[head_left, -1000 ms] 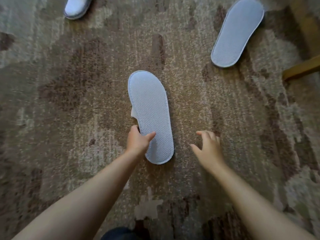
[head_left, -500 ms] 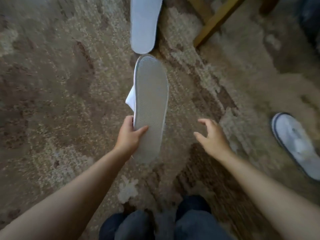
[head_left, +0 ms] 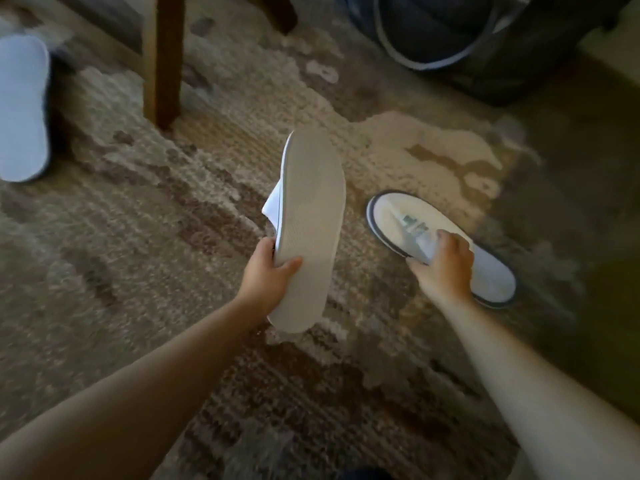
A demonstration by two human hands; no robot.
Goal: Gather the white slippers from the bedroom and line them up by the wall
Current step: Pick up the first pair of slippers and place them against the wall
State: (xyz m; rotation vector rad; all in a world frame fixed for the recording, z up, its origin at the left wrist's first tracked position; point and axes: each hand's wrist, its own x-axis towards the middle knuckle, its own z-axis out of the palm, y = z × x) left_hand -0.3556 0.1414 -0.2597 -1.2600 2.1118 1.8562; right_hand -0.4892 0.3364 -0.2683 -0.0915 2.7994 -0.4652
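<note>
My left hand (head_left: 268, 275) grips a white slipper (head_left: 311, 216) near its heel and holds it off the carpet, sole turned toward me. My right hand (head_left: 445, 268) is closed over the strap of a second white slipper (head_left: 491, 271), which lies right side up on the carpet with its toe pointing away to the left. A third white slipper (head_left: 21, 109) lies sole up at the left edge of the view, partly cut off.
A patterned brown and beige carpet (head_left: 138, 237) covers the floor. A wooden furniture leg (head_left: 165, 60) stands at the upper left. A dark bag with a pale trim (head_left: 450, 32) sits at the upper right.
My left hand lifted the first slipper off the carpet and carried it right. My right hand, open before, has come down onto the second slipper's strap. The view swung to the right.
</note>
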